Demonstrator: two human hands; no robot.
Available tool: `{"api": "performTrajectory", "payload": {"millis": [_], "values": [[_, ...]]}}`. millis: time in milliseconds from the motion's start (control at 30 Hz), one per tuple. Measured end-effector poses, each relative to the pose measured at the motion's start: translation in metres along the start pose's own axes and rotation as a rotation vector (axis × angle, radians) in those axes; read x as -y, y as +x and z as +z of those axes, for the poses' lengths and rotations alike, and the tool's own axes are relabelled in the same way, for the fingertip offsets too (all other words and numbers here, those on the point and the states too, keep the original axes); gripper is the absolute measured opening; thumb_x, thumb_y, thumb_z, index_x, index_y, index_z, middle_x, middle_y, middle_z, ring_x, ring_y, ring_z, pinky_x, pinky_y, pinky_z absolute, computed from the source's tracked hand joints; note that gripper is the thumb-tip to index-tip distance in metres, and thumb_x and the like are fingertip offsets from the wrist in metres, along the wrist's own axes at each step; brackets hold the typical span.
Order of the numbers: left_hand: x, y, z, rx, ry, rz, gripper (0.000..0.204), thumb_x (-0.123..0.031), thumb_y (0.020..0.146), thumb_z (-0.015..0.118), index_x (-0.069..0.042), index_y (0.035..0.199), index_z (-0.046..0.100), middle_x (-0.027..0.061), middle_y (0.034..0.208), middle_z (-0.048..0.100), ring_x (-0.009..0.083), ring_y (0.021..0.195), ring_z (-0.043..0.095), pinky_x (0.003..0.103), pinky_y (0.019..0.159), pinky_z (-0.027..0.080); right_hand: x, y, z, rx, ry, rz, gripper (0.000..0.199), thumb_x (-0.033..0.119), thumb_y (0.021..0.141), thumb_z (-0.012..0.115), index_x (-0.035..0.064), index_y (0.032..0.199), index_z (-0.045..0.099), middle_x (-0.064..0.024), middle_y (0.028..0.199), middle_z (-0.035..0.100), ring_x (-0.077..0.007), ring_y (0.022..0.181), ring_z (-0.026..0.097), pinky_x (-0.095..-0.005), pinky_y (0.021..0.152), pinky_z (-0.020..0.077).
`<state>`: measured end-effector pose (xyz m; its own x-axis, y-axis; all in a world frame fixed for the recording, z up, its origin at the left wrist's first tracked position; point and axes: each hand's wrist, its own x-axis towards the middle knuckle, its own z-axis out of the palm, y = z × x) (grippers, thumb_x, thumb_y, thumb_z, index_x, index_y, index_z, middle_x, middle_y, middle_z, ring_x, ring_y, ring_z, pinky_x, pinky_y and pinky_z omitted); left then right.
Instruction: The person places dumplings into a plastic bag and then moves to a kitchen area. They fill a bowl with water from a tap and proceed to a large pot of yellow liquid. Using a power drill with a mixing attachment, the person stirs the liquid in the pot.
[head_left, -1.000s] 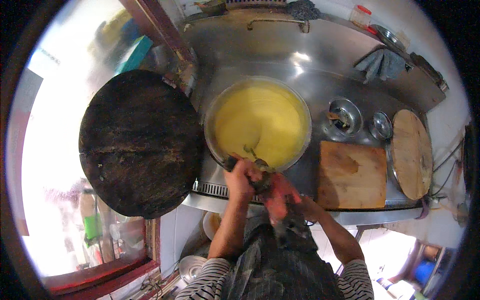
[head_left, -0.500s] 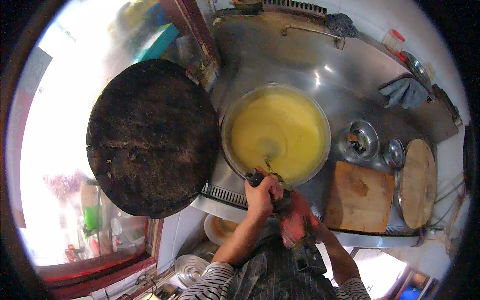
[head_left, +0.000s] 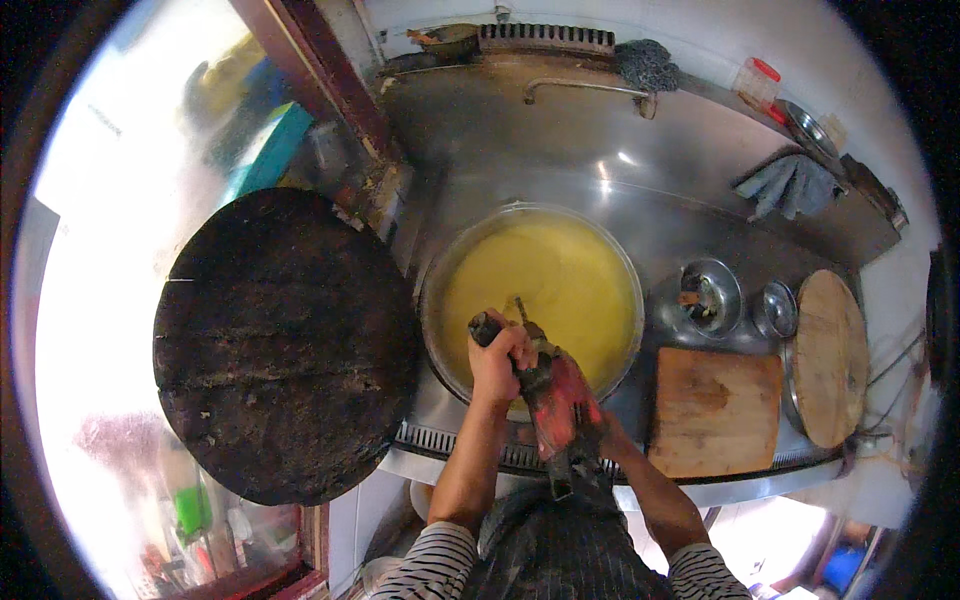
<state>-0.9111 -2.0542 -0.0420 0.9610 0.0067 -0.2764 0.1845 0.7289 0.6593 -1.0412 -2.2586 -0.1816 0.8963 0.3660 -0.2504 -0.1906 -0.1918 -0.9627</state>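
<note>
A: Batter [head_left: 545, 285] in the bowl [head_left: 432, 300] looks smooth and evenly yellow from the head view, with no dry lumps that I can make out.

B: So the mixing looks well along?

A: That's my read, though only the surface shows. The drill [head_left: 560, 400], a red power tool, is tilted over the near rim of the bowl, and its thin shaft [head_left: 520, 308] reaches down to the batter near the front edge.

B: Who holds it, and how?

A: The left hand [head_left: 497, 352] is clenched round the black side grip at the front of the drill. The right hand [head_left: 600, 425] is mostly hidden behind the body of the tool; it seems to grasp the rear, but I cannot tell its grip for sure.

B: Is the mixing end under the surface?

A: It's too small to tell.

B: What else is about?

A: A big dark round griddle [head_left: 285, 345] lies just left of the bowl, and nothing yellow is on it. A wooden board [head_left: 715, 410] lies to the right, a round wooden lid [head_left: 828, 358] beyond it, and two small steel cups [head_left: 710, 295] sit between bowl and lid.

B: What's left, then?

A: Judging by the bare griddle, none of the batter has been cooked yet. The drill remains in the bowl, so the stirring isn't visibly finished.
</note>
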Motion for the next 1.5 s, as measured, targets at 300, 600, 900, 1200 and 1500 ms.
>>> {"api": "performTrajectory", "payload": {"millis": [300,600,900,1200,1500], "values": [[0.032,-0.001,0.016,0.148,-0.028,-0.125,0.017,-0.001,0.073,0.051,-0.009,0.071,0.037,0.0032,0.05,0.036,0.0153,0.039,0.036,0.031,0.039,0.032,-0.004,-0.033,-0.006,-0.253,-0.095,0.264,0.036,0.026,0.072,0.067,0.0039,0.1,0.06,-0.0128,0.093,0.065,-0.027,0.086,0.061,-0.0376,0.081,0.0478],[0.023,-0.068,0.011,0.042,-0.106,-0.258,0.015,-0.004,0.074,0.051,-0.011,0.074,0.038,0.0012,0.052,0.032,0.0143,0.041,0.032,0.031,0.043,0.03,0.043,-0.115,0.022,-0.102,-0.302,0.186,0.043,0.021,0.069,0.065,0.0023,0.106,0.056,-0.0141,0.1,0.063,-0.0269,0.095,0.06,-0.0358,0.084,0.0464],[-0.034,-0.12,-0.029,-0.198,-0.094,-0.128,0.012,-0.006,0.075,0.048,-0.015,0.073,0.04,-0.0028,0.052,0.03,0.0117,0.041,0.029,0.029,0.042,0.03,0.097,-0.119,0.035,0.27,-0.068,0.089,0.06,0.012,0.062,0.061,0.0001,0.119,0.048,-0.0172,0.113,0.058,-0.0289,0.111,0.052,-0.039,0.096,0.0397],[-0.002,-0.131,-0.008,-0.243,-0.061,0.023,0.014,-0.001,0.072,0.051,-0.009,0.073,0.039,0.0041,0.05,0.038,0.0173,0.039,0.039,0.031,0.038,0.033,0.075,-0.097,0.018,0.3,-0.285,0.234,0.066,0.028,0.069,0.07,0.0027,0.124,0.045,-0.0179,0.121,0.052,-0.03,0.114,0.049,-0.0386,0.098,0.0379],[0.045,-0.16,0.036,-0.13,0.067,-0.077,0.013,0.002,0.075,0.055,-0.003,0.071,0.044,0.0061,0.05,0.046,0.0165,0.037,0.043,0.03,0.037,0.036,0.027,-0.135,-0.004,0.206,-0.179,0.268,0.066,0.027,0.069,0.07,0.003,0.124,0.045,-0.0172,0.121,0.052,-0.0294,0.113,0.049,-0.0383,0.097,0.0382]]}}
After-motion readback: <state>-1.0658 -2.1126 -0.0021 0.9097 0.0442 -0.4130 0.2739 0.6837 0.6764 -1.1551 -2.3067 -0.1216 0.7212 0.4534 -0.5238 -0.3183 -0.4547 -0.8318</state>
